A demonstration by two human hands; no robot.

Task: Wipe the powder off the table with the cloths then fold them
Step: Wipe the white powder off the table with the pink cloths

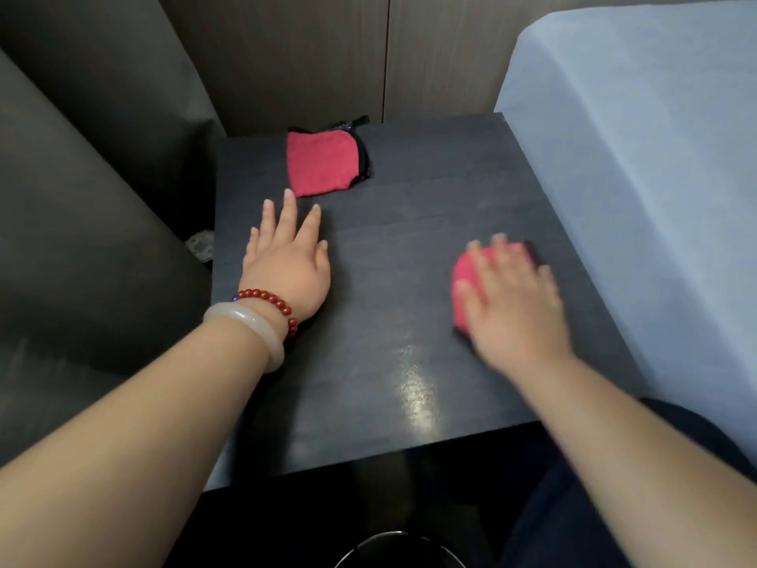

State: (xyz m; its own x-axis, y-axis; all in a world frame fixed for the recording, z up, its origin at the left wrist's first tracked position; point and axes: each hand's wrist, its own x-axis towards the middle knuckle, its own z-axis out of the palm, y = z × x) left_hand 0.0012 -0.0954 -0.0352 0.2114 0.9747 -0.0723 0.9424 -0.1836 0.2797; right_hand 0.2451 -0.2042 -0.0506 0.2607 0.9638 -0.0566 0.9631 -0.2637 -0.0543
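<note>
Nearest, the right hand (512, 297), blurred, presses flat on a red cloth (465, 289): wiping. Left hand (286, 260) rests open, empty, on the table (389, 362); folding seems next.

dark matte wooden square table (389, 330) | folded red terry cloth with black edge (321, 162) far-left | second red cloth (465, 280) right, under right hand (512, 305) | left hand (286, 260) flat on top
</note>
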